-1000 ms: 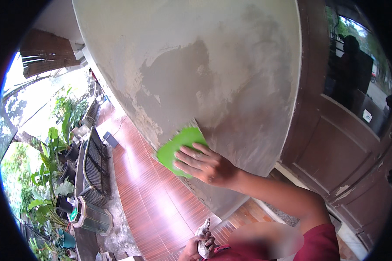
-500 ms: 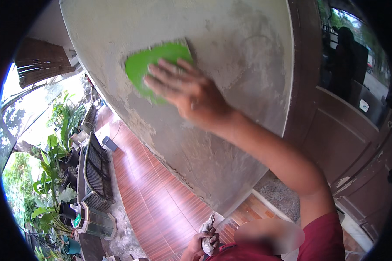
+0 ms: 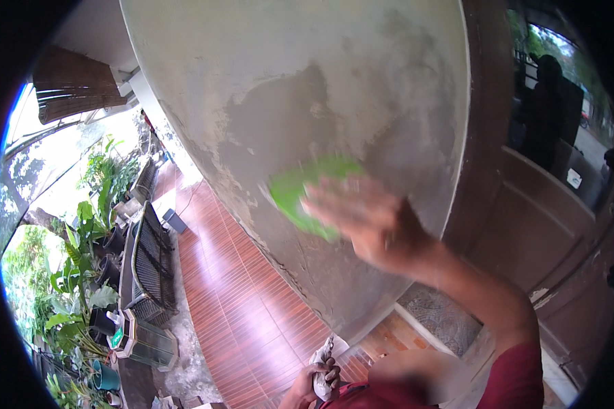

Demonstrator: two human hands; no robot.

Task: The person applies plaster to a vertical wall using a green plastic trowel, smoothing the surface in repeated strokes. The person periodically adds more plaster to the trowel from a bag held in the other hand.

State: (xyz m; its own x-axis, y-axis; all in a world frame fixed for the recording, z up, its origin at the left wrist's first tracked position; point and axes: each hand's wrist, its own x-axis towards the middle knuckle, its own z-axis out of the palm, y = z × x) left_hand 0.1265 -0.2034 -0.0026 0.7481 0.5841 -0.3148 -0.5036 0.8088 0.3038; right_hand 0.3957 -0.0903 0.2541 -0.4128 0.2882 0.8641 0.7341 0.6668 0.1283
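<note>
My right hand point(image 3: 382, 221), blurred by motion, presses a green flat plastic scraper point(image 3: 295, 193) against the lower middle of a grey plastered wall point(image 3: 286, 102). Its fingers lie over the scraper's face; the thumb side is hard to make out. Around the scraper the plaster is darker and looks damp, with ragged edges against paler patches. Low in the view, close to my body, my left hand point(image 3: 305, 385) is closed around a whitish, smeared bundle-like thing point(image 3: 323, 356) with a thin dark tip at its top. What kind of thing it is does not show.
A brown panelled door point(image 3: 535, 225) with a glass pane stands right of the wall. Left of it runs a glossy reddish striped floor point(image 3: 232, 293), with a dark metal bench point(image 3: 150, 262), potted plants point(image 3: 82, 273) and a glass-sided octagonal table point(image 3: 150, 344) along its side.
My right hand has swept the green scraper down and to the right across the wall, exposing the darker plaster above. My left hand stays low with its whitish thing. The view has shifted slightly.
</note>
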